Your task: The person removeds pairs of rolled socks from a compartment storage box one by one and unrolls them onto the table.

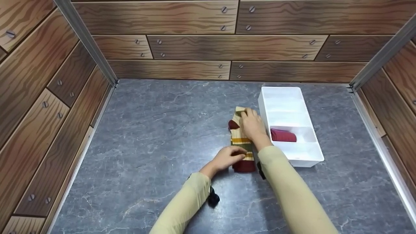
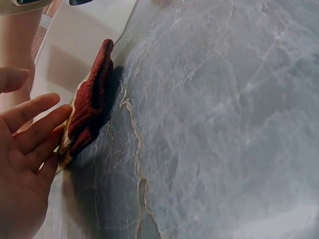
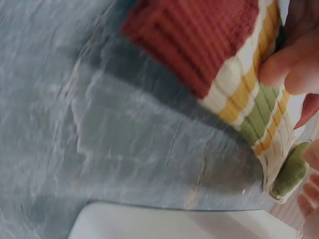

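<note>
A striped sock [image 1: 241,140], cream, yellow and green with dark red cuff and heel, lies lengthwise on the grey marbled surface. In the left wrist view its ribbed red cuff [image 2: 92,99] shows more than one layer. My left hand [image 1: 227,157] is beside the cuff end, its loosely extended fingertips touching the striped leg. Farther up, my right hand [image 1: 253,125] rests over the toe end, fingers lightly bent. The right wrist view has the green toe [image 3: 291,169] beside those fingers; I see no clear pinch there.
Right of the sock stands a white divided box [image 1: 282,100]. One compartment holds a rolled dark red sock [image 1: 283,135]. Wood-patterned walls [image 1: 195,47] with metal edging enclose the back and sides.
</note>
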A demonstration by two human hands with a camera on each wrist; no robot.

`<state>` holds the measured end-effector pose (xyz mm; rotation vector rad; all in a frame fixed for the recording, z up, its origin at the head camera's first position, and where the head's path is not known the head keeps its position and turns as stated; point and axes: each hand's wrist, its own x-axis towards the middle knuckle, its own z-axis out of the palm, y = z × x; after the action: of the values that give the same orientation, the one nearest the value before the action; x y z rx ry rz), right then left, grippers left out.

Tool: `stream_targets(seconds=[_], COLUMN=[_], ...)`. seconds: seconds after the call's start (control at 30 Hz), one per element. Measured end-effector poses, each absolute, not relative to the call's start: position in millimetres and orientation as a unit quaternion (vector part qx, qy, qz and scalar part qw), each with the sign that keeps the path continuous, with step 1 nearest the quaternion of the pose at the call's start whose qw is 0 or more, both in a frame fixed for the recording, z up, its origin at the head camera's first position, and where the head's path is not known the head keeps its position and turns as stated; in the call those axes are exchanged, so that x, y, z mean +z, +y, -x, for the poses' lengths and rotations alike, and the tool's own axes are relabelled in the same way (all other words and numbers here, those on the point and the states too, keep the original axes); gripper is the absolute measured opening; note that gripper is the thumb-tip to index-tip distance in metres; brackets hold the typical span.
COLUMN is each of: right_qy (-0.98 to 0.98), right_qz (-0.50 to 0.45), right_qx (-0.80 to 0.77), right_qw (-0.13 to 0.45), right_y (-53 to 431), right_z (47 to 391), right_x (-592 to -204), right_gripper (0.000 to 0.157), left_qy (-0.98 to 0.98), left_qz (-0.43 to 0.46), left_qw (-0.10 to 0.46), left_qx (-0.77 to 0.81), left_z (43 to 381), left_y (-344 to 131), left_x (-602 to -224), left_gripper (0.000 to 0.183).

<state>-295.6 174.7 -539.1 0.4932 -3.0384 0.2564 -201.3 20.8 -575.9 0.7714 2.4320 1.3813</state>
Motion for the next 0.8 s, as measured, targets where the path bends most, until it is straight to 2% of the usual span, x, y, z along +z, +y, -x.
stream_targets(seconds=[0.1, 0.2, 0.47, 0.57, 0.7, 0.8], right_qy=[-0.982, -0.982, -0.988, -0.988, -0.988, -0.987], right_qz=[-0.164, -0.164, -0.117, -0.120, -0.140, -0.145], right_qx=[0.089, 0.089, 0.062, 0.056, 0.053, 0.056], right_qw=[0.031, 0.006, -0.086, -0.077, -0.036, -0.041], right_y=[174.7, 174.3, 173.7, 172.1, 170.3, 170.2], right_z=[298.2, 299.7, 306.2, 308.0, 308.2, 306.5], right_x=[-538.0, -535.8, -528.9, -530.0, -534.8, -538.4], right_gripper=[0.030, 0.030, 0.052, 0.050, 0.037, 0.032], left_qy=[0.833, 0.833, 0.829, 0.829, 0.829, 0.828], left_qz=[-0.261, -0.259, -0.255, -0.252, -0.257, -0.262], left_qw=[0.120, 0.122, 0.127, 0.128, 0.127, 0.126], left_qx=[0.473, 0.473, 0.481, 0.482, 0.481, 0.480], left_z=[201.0, 200.8, 199.9, 199.0, 199.1, 199.7], left_y=[20.6, 21.0, 20.4, 19.3, 18.9, 19.1], left_x=[-576.0, -575.9, -576.9, -577.0, -576.9, -576.7], left_gripper=[0.033, 0.033, 0.033, 0.033, 0.033, 0.033])
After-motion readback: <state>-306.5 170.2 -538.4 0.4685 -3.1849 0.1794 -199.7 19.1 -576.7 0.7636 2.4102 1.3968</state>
